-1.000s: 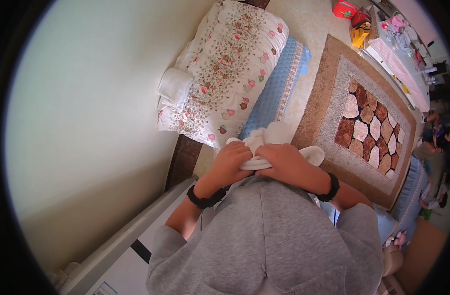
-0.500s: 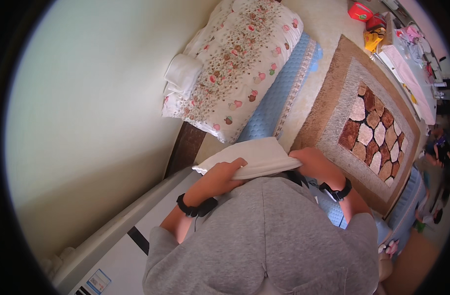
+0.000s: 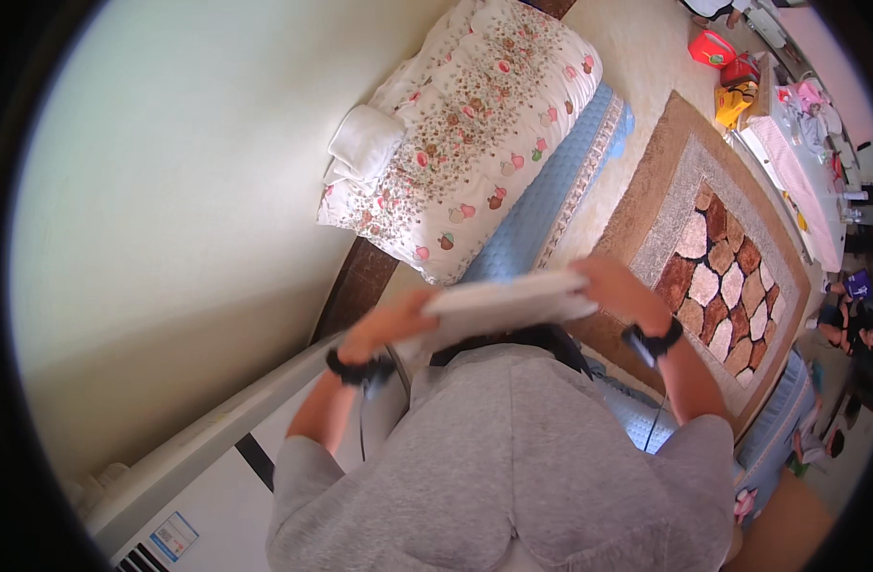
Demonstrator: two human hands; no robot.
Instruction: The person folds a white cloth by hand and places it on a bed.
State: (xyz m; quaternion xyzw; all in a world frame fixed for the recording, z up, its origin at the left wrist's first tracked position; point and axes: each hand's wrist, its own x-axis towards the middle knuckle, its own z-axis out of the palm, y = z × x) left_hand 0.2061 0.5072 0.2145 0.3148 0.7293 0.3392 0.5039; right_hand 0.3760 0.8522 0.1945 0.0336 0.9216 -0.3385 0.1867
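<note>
Held up between both hands, at twelve o'clock from the grey top [image 3: 493, 434]: a cloth [image 3: 513, 300], white, folded into a narrow band, blurred. Grasped at the nine o'clock end by the left hand [image 3: 393, 326] and at the three o'clock end by the right hand [image 3: 617, 286]. Cannot tell the exact placing of thumbs and fingertips through the blur. Stretched nearly level, slightly raised toward three o'clock, with little sag showing.

Probably light, soft and pliable, with no sign of being fragile. Likely a bit stiffer along the folded length, thanks to the stacked layers. Unlikely to slip from a dry hand, but apt to fan apart or slide layer over layer if pinched by a single ply. Best taken at the two short ends, with every layer caught between thumb and fingers. Likely to droop at both ends if held only by the middle.

Backed at twelve o'clock by a flowered quilt [image 3: 484, 124], with a blue pad [image 3: 541, 214] along the quilt's four o'clock side. Flanked at three o'clock by a brown-bordered rug [image 3: 636, 210]. Set on the quilt, between ten and eleven o'clock from the cloth: a white bundle [image 3: 368, 138].
</note>
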